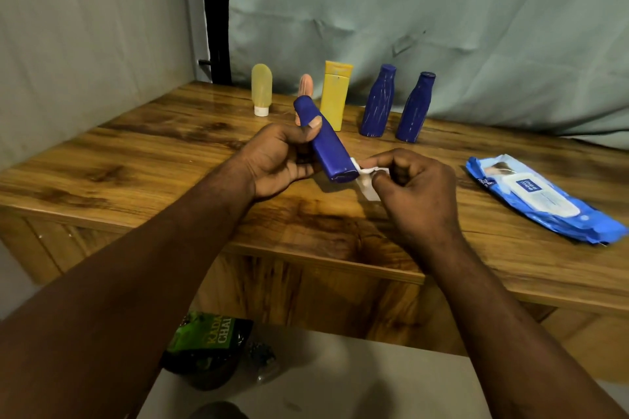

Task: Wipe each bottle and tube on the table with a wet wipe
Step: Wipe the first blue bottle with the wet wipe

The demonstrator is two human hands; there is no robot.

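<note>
Peeking from right hand (417, 196), wipe (367, 188) beside blue tube (332, 150)

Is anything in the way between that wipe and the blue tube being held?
Nothing visible. The right hand pinches the wipe right at the lower end of the blue tube, which the left hand grips. The other bottles stand farther back, and the wipe pack lies off to the right.

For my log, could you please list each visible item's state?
Blue tube: tilted, gripped by left hand.
Wet wipe: pinched by right hand, at tube's end.
Yellow tube: upright.
Pale yellow bottle: standing on cap.
Peach tube: upright, partly hidden.
Blue bottles: upright.
Wipes pack: lying flat, closed.
</note>
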